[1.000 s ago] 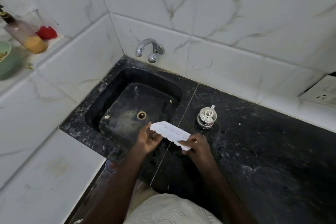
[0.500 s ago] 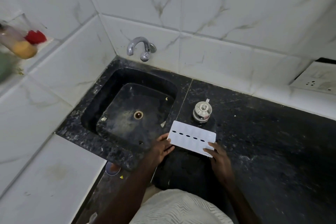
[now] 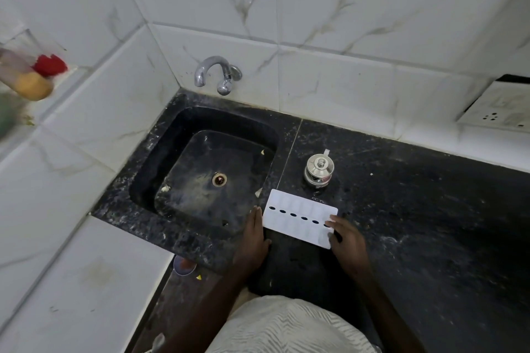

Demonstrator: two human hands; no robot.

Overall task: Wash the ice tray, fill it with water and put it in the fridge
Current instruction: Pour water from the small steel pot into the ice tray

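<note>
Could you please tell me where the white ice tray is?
Head view: the white plastic ice tray lies on the black stone counter, just right of the black sink, in front of the small steel pot.

A single head-worn wide-angle camera looks steeply down from close above the counter (image 3: 415, 209), facing the tiled wall (image 3: 344, 8). The sink (image 3: 156, 169) lies left of centre; straight lines bow at the frame edges.

No legible txt anywhere.
</note>
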